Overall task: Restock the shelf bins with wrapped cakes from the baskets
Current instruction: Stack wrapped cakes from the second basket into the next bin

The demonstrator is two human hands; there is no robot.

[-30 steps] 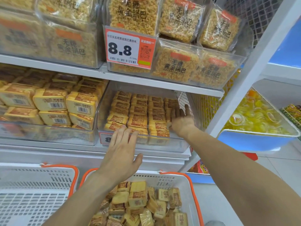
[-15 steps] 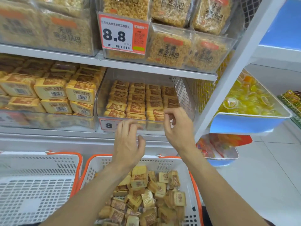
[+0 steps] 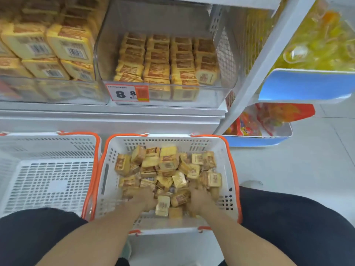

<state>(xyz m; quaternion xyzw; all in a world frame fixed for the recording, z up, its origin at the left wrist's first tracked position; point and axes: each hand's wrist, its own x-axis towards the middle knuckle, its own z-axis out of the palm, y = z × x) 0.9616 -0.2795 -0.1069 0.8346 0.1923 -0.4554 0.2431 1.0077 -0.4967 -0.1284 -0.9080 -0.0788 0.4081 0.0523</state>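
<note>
Reaching into the basket (image 3: pixel 228 169), the left hand (image 3: pixel 143 198) and right hand (image 3: pixel 198 200) dig among wrapped cakes (image 3: pixel 169 160); their grips cannot be told.

On the white shelf (image 3: pixel 115 109) we count two clear bins side by side. The left bin (image 3: pixel 57 93) carries large yellow barcoded packs (image 3: pixel 71 45). The right bin (image 3: pixel 211 96) carries small wrapped cakes (image 3: pixel 157 70) in neat rows, with a red-and-white price tag (image 3: pixel 127 93) on its front wall. On the pale floor (image 3: pixel 307 160) we count two white baskets with orange rims, just beside each other: the left basket (image 3: pixel 48 146), and the right basket (image 3: pixel 224 150) bearing a loose heap of cakes (image 3: pixel 169 160).
</note>
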